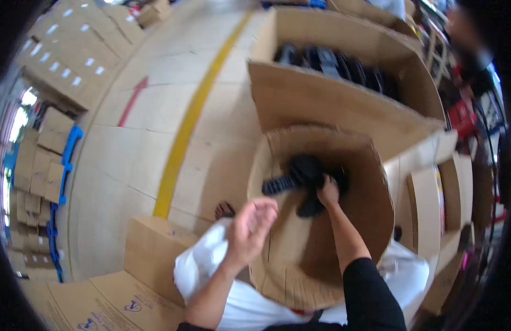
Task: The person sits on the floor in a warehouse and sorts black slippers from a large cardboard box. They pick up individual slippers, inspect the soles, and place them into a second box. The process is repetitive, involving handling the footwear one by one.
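While deep in a round cardboard drum (371, 182), a ribbed black plastic part (299, 176) is gripped by the right hand (328, 192).
Its long axis is pointed toward 8 o'clock; the left hand (250, 226) is held loosely curled, empty.

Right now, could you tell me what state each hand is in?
Left hand: loosely curled, holding nothing, beside the cardboard box.
Right hand: inside the box, closed on a black part.

The open box (321, 220) is matt brown cardboard with rough torn edges. At its centre lie matt black, ribbed plastic-looking parts (302, 179). At seven o'clock, white cloth (250, 303) looks soft and smooth.
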{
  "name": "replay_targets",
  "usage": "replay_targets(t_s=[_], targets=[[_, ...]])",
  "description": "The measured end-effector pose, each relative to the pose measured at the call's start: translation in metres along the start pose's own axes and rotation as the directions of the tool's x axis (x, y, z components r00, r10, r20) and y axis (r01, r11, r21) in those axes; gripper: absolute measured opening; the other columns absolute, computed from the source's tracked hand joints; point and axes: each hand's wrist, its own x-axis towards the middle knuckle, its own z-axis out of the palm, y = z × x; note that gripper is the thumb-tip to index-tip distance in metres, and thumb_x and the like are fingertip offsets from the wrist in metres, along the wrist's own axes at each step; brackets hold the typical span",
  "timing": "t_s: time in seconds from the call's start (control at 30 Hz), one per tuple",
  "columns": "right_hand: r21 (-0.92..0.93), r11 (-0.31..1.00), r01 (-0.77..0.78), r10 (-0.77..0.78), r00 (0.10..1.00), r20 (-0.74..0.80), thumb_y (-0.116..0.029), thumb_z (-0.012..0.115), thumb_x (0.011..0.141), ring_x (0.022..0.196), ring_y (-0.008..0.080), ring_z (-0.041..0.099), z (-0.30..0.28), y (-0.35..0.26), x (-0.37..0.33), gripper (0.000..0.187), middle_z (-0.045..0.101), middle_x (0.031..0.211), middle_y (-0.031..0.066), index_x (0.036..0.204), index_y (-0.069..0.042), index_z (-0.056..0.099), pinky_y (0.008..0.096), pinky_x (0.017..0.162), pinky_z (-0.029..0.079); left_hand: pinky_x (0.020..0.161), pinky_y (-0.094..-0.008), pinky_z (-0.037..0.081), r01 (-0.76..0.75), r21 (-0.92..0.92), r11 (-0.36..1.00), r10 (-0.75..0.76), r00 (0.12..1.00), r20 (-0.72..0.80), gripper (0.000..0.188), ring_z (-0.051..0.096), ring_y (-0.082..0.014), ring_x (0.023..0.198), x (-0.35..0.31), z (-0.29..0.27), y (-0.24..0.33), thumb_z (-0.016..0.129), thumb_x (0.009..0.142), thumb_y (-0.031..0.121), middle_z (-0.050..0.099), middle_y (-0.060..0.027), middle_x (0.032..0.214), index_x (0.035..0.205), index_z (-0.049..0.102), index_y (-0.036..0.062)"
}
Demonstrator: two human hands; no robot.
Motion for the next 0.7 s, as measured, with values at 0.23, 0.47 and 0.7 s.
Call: replay_targets(t_s=[0.23, 0.47, 0.7], targets=[[-0.474, 0.879, 0.042, 0.119, 0.945, 0.304, -0.029, 0.071, 0.063, 0.119, 0.0319, 0.032, -0.047, -0.001, 0.039, 0.083, 0.033, 0.128, 0.0157, 0.13, -0.01, 0.025, 0.0471, 0.098, 0.026, 0.076, -0.0247, 0.043, 0.038, 0.2, 0.979, -0.049, 0.997, 0.052, 0.024, 0.056, -0.0105, 0.084, 0.01, 0.005, 0.001, 0.055, 0.084, 0.02, 0.059, -0.0058, 0.092, 0.1, 0.052, 0.0014], [-0.298, 0.928, -0.222, 0.296, 0.927, 0.231, -0.037, 0.07, 0.061, 0.108, 0.0294, 0.045, -0.012, 0.04, -0.002, 0.065, 0.047, 0.116, 0.0148, 0.111, -0.003, 0.047, 0.043, 0.089, 0.038, 0.075, -0.0276, 0.046, 0.028, 0.381, 0.924, -0.12, 0.968, 0.219, 0.028, 0.057, -0.0142, 0.085, 0.013, 0.025, -0.014, 0.059, 0.081, 0.023, 0.059, -0.007, 0.09, 0.099, 0.054, 0.0025], [0.194, 0.942, -0.275, 0.245, 0.956, 0.163, -0.029, 0.068, 0.066, 0.086, 0.0257, 0.059, -0.04, 0.031, -0.074, 0.05, 0.061, 0.094, 0.0133, 0.104, 0.001, 0.054, 0.0358, 0.077, 0.046, 0.081, -0.0344, 0.044, -0.097, 0.636, 0.765, -0.224, 0.887, 0.405, 0.05, 0.055, -0.024, 0.093, 0.015, 0.055, -0.033, 0.059, 0.077, 0.04, 0.056, -0.0134, 0.102, 0.108, 0.049, 0.0016]])
